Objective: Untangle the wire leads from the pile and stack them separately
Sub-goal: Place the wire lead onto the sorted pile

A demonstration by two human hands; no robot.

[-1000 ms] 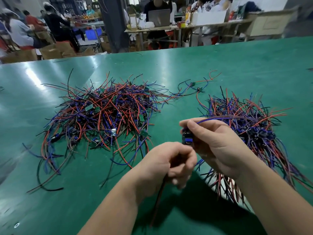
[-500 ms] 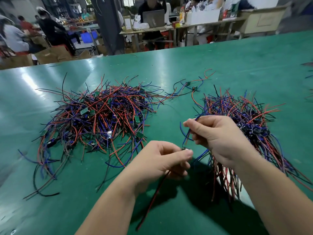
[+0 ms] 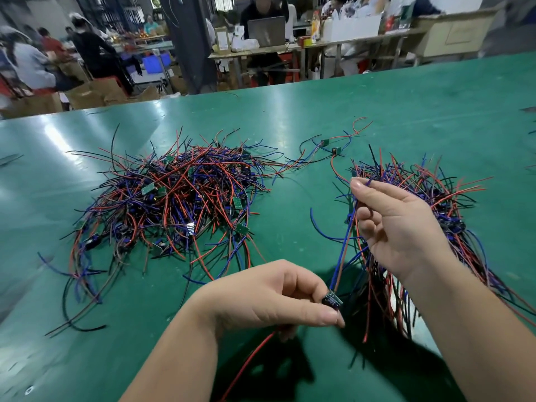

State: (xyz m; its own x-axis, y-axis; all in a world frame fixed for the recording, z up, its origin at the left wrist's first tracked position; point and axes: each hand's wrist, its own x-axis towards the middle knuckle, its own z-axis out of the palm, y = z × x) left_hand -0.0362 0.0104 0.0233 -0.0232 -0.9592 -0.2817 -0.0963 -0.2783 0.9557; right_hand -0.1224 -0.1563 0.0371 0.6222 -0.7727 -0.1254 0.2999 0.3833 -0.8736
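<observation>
- Hands stand farther apart than half a second ago: the right hand (image 3: 403, 227) is now higher and farther off, and the lead (image 3: 344, 245) is drawn out almost straight between it and the left hand (image 3: 269, 297), where it earlier hung in a slack loop.
- Left fingers (image 3: 319, 317) pinch the lead's small dark module (image 3: 333, 301) low over the desk (image 3: 406, 111), on the near side; a red tail (image 3: 246, 364) drops from under that hand toward the viewer.
- Right fingers (image 3: 361, 185) pinch the far tip of the blue strand between thumb and forefinger, with the other fingers loosely curled below.
- Step in hand, by the look of it: a single lead, already free of the tangled pile (image 3: 174, 198) on the left, is being pulled straight before stacking.
- Next move likely calls for carrying it right and laying it on the sorted stack (image 3: 452, 198), wires running the same way, without snagging those already there.
- Two stray leads (image 3: 327, 145) lie at the far side between pile and stack, still to be gathered.
- Hidden or unclear: the right hand and forearm cover the stack's near-left part, so whether the held lead touches strands behind it cannot be told; the red tail runs off the bottom edge; the module's markings are too small to read.
</observation>
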